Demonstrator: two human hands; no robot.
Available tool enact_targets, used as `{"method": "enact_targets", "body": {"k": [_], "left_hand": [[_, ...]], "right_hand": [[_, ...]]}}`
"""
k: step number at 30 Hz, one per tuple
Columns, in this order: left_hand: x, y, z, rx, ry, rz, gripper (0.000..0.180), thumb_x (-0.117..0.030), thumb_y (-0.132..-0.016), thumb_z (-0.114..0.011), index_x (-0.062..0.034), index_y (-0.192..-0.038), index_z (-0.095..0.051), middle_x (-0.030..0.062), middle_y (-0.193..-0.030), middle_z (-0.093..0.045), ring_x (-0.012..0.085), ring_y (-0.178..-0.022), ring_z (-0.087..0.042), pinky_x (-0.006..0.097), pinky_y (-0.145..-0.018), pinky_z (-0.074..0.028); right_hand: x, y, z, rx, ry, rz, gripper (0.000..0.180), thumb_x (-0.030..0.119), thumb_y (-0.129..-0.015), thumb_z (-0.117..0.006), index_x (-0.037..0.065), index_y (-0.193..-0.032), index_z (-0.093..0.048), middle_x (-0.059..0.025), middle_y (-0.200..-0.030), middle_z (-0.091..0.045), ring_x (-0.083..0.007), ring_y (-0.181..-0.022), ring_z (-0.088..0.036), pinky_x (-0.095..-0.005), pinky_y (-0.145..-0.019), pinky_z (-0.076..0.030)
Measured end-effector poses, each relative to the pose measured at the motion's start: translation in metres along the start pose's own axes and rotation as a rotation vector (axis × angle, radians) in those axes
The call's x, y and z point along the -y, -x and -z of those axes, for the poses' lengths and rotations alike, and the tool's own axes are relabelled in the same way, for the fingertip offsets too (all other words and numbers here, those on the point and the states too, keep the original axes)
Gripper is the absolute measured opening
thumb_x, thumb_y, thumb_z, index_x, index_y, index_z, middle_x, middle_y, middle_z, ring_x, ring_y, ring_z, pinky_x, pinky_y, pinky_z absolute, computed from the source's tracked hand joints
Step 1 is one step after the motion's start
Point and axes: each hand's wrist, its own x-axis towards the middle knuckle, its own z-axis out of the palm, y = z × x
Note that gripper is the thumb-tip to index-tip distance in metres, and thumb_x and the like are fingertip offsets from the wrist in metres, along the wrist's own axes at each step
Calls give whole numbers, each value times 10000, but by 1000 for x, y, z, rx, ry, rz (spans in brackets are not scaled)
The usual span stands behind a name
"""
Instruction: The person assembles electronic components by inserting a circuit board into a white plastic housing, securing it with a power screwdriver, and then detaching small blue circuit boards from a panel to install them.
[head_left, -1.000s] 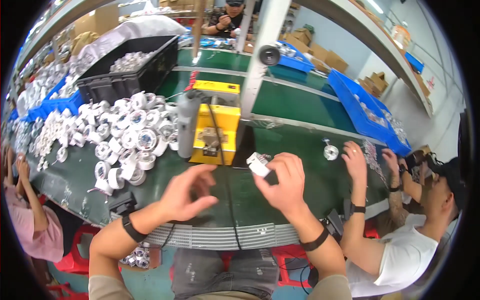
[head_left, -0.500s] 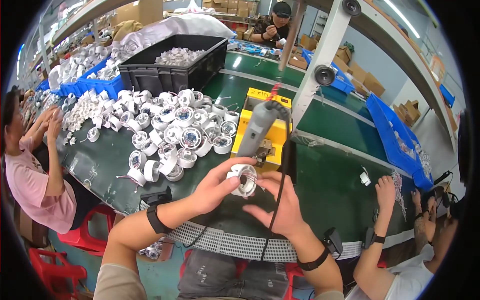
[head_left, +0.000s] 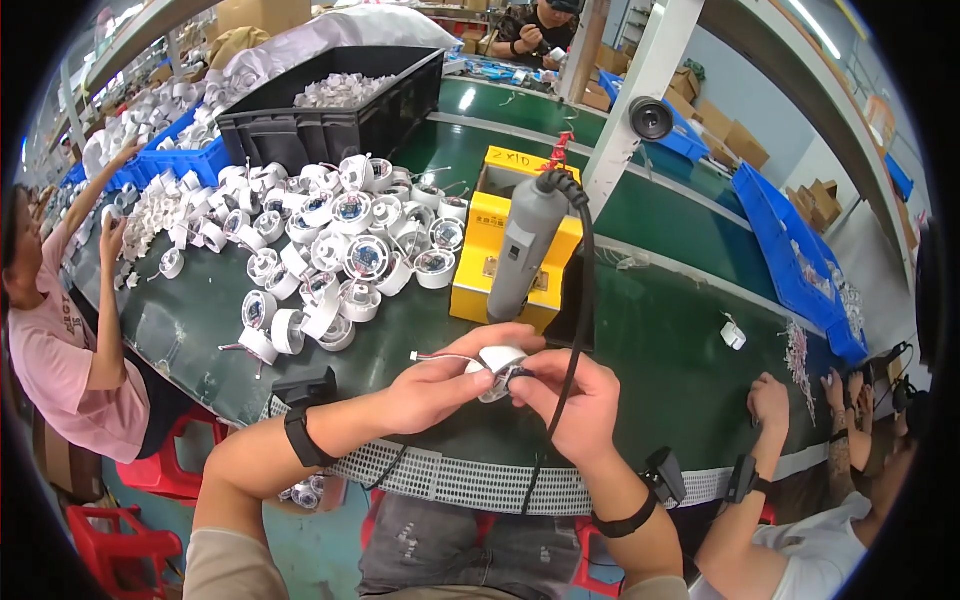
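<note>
one white round lamp housing (head_left: 497, 368) | two hands: left hand (head_left: 447, 385), right hand (head_left: 572, 405) both grip it | one grey screwdriver (head_left: 522, 248) hanging

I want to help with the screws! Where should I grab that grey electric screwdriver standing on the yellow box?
Probably best around the middle of the grey electric screwdriver, coming from the front. Its barrel leans upright, tip down on the yellow box, and the round middle is bare. The black cable leaves the top end and hangs down the right side, so avoid that side.
</note>
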Motion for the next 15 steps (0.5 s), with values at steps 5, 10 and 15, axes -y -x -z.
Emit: {"method": "enact_targets", "body": {"k": [5,10,15], "left_hand": [[-1,2,7,-4,2,31,531,-149,-1016,-447,-44,-1501,-259,136,-1522,-324,242,-1358,-391,419,-1115,-322],[5,1,-1,-2,55,-32,486,-129,-1042,-406,-35,-1497,-265,75,-1382,-450,143,-1283,-426,320,-1085,-334],[2,2,-4,20,34,-51,523,-177,-1047,-407,-45,-1513,-209,81,-1437,-391,161,-1351,-358,333,-1128,-276]], "right_hand": [[4,3,-18,-114,266,159,169,-71,-828,-713,-62,-991,-669,-120,-892,-697,-173,-760,-699,-277,-660,-578],[5,5,-14,-134,416,190,176,-66,-806,-731,-51,-973,-680,-113,-866,-686,-163,-732,-688,-261,-642,-552],[-1,3,-13,-135,601,363,235,-54,-752,-763,-35,-959,-654,-103,-874,-652,-146,-767,-637,-256,-665,-486]]}}
